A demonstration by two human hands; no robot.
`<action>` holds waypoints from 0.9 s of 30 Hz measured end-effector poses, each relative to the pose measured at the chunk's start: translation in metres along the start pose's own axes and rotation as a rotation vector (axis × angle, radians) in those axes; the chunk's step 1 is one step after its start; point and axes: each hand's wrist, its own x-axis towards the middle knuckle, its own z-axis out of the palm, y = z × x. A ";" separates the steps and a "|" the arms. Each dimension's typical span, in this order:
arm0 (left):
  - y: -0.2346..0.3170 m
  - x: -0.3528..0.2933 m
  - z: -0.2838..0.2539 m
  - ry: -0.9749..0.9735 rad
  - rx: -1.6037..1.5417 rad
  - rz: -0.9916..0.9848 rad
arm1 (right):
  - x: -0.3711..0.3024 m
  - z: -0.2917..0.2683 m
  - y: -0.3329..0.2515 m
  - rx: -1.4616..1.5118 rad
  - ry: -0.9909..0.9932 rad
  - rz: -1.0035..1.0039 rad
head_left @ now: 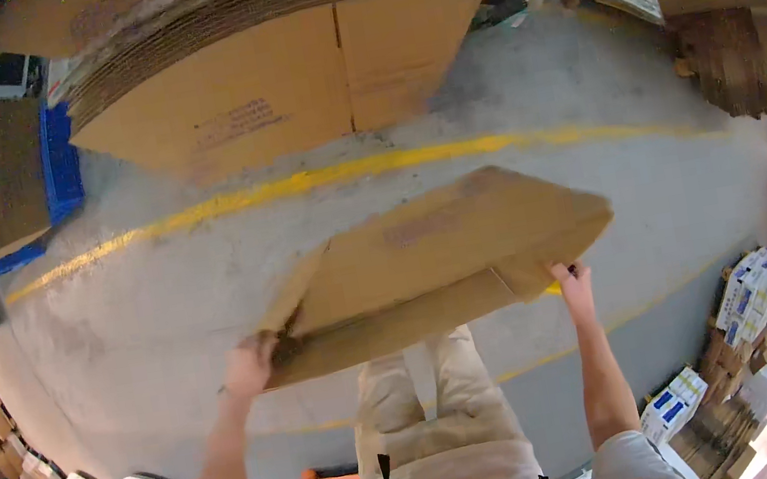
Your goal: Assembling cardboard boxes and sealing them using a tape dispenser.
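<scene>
flattened cardboard box [439, 266]: held out front, long axis left to right; left hand [250, 363] grips near-left corner, right hand [574, 289] grips near-right edge; stacked cardboard [277, 85] beyond, across yellow floor line [293, 185].

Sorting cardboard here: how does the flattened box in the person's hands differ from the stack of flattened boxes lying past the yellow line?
The flattened box is a single piece held off the floor, tilted, by the left hand and right hand; the stack is many layers lying flat and untouched. The held box has a flap bent down along its near edge; the stack's top sheet lies flat. Both are plain brown corrugated cardboard with faint printing.
</scene>
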 end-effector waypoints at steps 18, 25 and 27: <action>-0.061 0.091 0.025 0.460 -0.428 -0.529 | 0.002 0.078 -0.040 -1.396 -0.115 -0.611; 0.065 0.134 0.091 0.489 0.271 -0.413 | 0.007 0.108 -0.054 -1.204 -0.109 -0.442; 0.051 0.127 0.084 0.355 0.373 -0.326 | 0.026 0.079 -0.040 -1.115 -0.097 -0.382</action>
